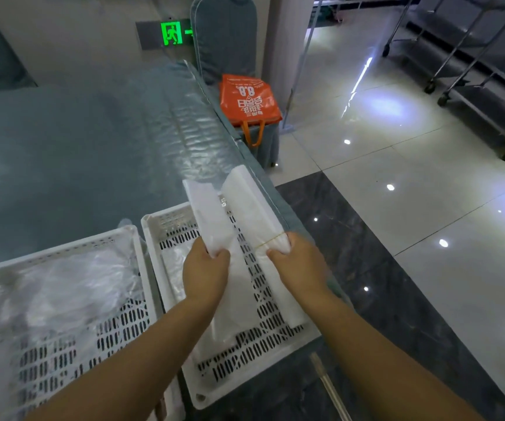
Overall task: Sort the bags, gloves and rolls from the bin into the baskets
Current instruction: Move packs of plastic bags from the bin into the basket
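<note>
- The white bag bundle [255,205] in my right hand [298,265] looks like thin, smooth plastic with a dull sheen.
- The right basket [263,354] at lower centre is white, perforated hard plastic.
- The left basket [63,357] holds crinkled, glossy clear film [72,287].
- The table cover [93,141] looks glossy and rippled.
- The floor tiles [412,192] at right are polished and mirror-bright.

Commercial hall: exit sign [171,33], steel trolleys [484,86].

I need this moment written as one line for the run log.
left hand: holds white bag bundle | right hand: holds banded bag bundle | both over right basket | left basket: clear plastic inside
</note>
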Demonstrator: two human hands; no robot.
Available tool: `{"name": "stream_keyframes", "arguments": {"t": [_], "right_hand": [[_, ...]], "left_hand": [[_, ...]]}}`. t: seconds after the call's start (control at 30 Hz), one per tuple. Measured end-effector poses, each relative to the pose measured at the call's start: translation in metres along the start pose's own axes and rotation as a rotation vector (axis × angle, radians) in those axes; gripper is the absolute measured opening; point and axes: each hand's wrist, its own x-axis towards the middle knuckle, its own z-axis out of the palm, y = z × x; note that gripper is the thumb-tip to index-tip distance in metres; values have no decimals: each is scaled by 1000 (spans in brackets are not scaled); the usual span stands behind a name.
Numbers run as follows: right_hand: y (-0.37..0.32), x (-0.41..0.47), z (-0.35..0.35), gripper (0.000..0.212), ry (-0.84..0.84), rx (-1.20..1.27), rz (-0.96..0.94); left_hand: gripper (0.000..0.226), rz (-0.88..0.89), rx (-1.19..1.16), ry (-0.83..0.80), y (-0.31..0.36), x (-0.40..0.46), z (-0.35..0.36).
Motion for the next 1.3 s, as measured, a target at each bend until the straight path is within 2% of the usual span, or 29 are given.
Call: {"name": "stream_keyframes", "arguments": {"t": [0.17,0.23,0.33,0.47,0.57,0.7,0.83,0.93,1.0,1.07,1.13,1.3], "right_hand": [[-3,-2,27,20,-90,-190,-27],[-1,-6,32,30,-27,-364,-123],[2,-12,38,56,95,-610,-343],[17,-15,48,60,-63,-728,-444],[25,-18,49,56,-108,-815,-458],[21,-16,35,42,-106,-699,-477],[18,-16,6,23,188,-470,-423],[21,-21,-8,13,253,-402,-374],[23,-24,-12,13,255,-393,-361],[25,-28,-14,14,253,-367,-360],[26,-32,-14,15,242,-345,-349],[18,-37,-9,15,218,-344,-325]], "left_hand": [[28,-34,-70,11,-6,-1,-22],[29,-39,-76,4,-9,-1,-24],[28,-56,-76,-18,-11,-2,-23],[26,-75,-83,-41,-10,-2,-19],[28,-80,-82,-63,-11,-2,-16],[31,-103,-125,-122,-8,-3,-4],[26,-140,-200,-181,4,-3,25],[28,-238,-204,-200,7,-4,49],[32,-282,-117,-241,6,-5,60],[32,-213,101,-276,2,-4,63],[31,-97,247,-238,-4,-4,60],[33,9,278,-288,-15,-7,49]]}}
